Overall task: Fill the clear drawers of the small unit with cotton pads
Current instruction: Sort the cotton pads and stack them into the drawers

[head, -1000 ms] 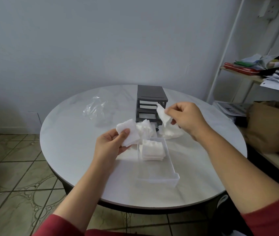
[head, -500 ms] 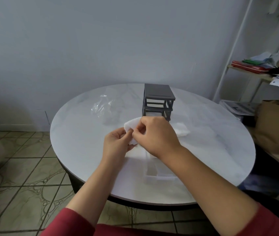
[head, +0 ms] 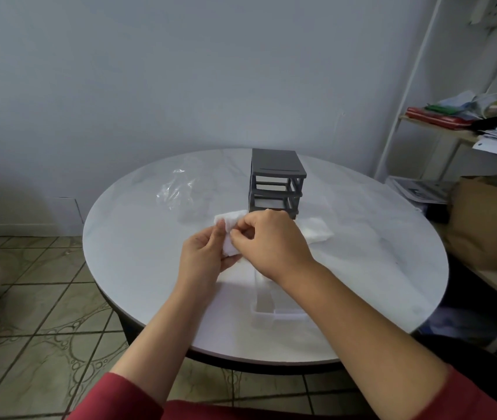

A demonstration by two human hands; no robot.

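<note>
Both left hand (head: 201,263) and right hand (head: 274,242) pinch the cotton pads (head: 228,223). Behind them stands the gray unit (head: 276,183).

A home room: round marble-look table (head: 138,237), tiled floor (head: 38,313), shelf (head: 441,134) heaped with papers.

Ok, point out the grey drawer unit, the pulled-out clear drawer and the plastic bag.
grey drawer unit (head: 276,162), head view, on its flat top.
clear drawer (head: 271,317), head view, on its near front wall.
plastic bag (head: 177,189), head view, on its crumpled middle.
</note>
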